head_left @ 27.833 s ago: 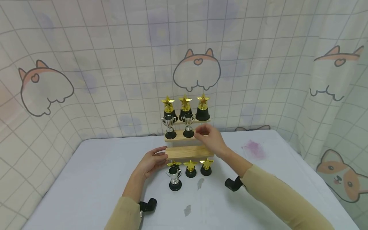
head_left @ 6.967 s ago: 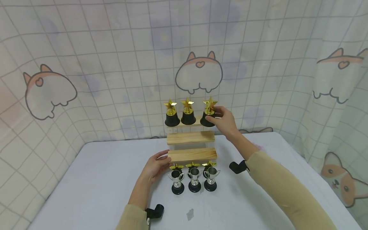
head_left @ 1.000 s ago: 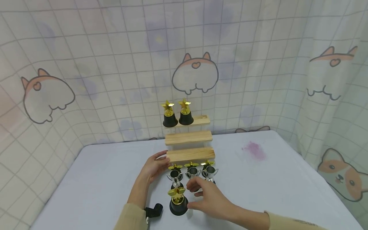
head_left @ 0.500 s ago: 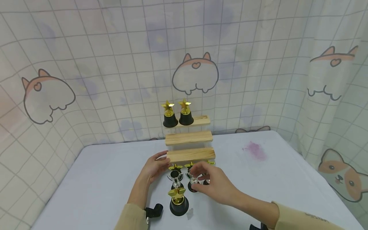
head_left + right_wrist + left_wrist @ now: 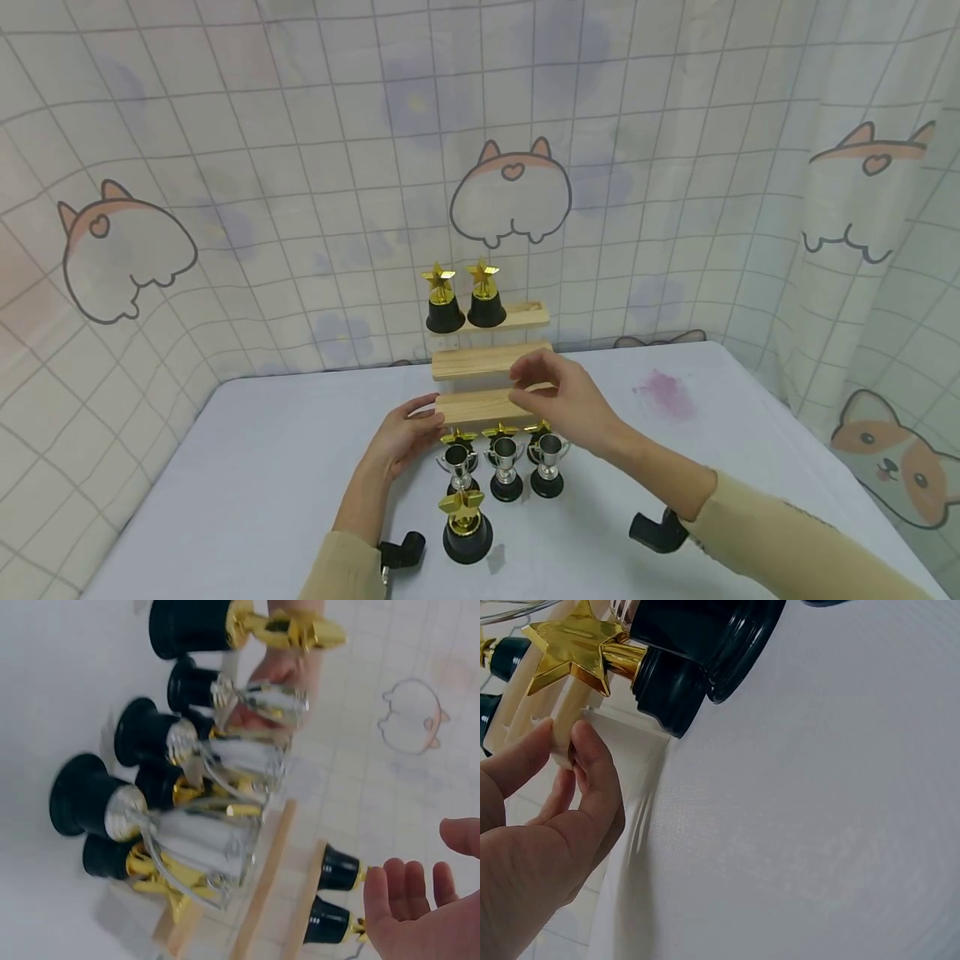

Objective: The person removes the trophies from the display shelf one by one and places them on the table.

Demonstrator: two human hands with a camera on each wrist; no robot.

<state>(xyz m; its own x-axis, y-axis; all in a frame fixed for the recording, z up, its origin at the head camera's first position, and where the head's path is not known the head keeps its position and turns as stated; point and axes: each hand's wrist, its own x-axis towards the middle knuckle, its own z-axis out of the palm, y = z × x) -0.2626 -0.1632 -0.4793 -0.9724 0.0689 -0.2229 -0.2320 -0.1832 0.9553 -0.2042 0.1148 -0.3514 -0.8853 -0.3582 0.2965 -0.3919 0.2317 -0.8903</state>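
Observation:
My left hand (image 5: 401,437) pinches the left end of the lowest plank (image 5: 472,408) of a three-tier wooden rack; in the left wrist view, thumb and fingers (image 5: 592,761) meet on the wood. Over that plank's right end hovers my right hand (image 5: 562,396), fingers loosely bent and holding nothing. Two gold star trophies (image 5: 486,296) with black bases stand on the top plank (image 5: 528,314), towards its left. The middle plank (image 5: 480,361) carries nothing visible. On the table, a gold star trophy (image 5: 467,533) stands in front of the left of three silver cup trophies (image 5: 506,468).
Behind the silver cups, three more gold star trophies (image 5: 498,433) stand close to the rack, partly hidden. A white cloth covers the table (image 5: 285,467), with a pink stain (image 5: 666,393) at right. A patterned curtain (image 5: 315,208) hangs behind.
My right hand has left the front star trophy and risen over the rack. Earlier, that trophy stood on the top plank's right, and two silver cups on the middle plank. My left hand stays.

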